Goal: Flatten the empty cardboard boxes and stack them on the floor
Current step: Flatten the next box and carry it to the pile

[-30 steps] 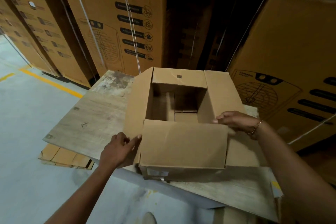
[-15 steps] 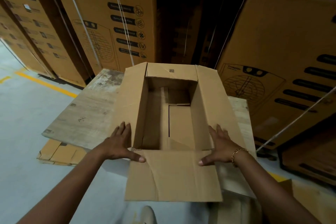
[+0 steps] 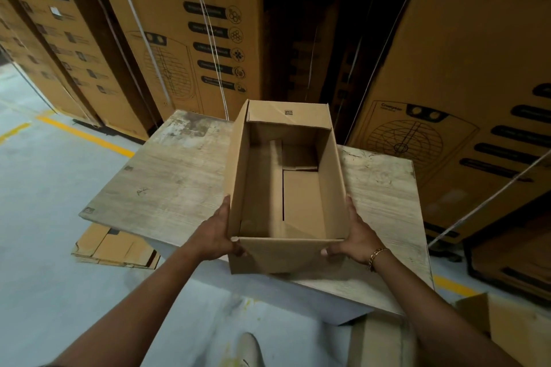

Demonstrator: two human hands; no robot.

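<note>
Cardboard box (image 3: 301, 197): left hand (image 3: 216, 235) and right hand (image 3: 354, 238) each grip a near corner.

Box label (image 3: 288, 112) illegible; shoe (image 3: 250, 347) cropped

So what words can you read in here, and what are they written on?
"Crompton": on the big carton at the back, letter tops cut off.
"Home Appliances": same carton, just below.
Black badges on that carton: too blurred to read.
Sticker on the far flap of the box: too small.
Print on the right carton: too blurred.
Labels on the left cartons: too blurred.
</note>
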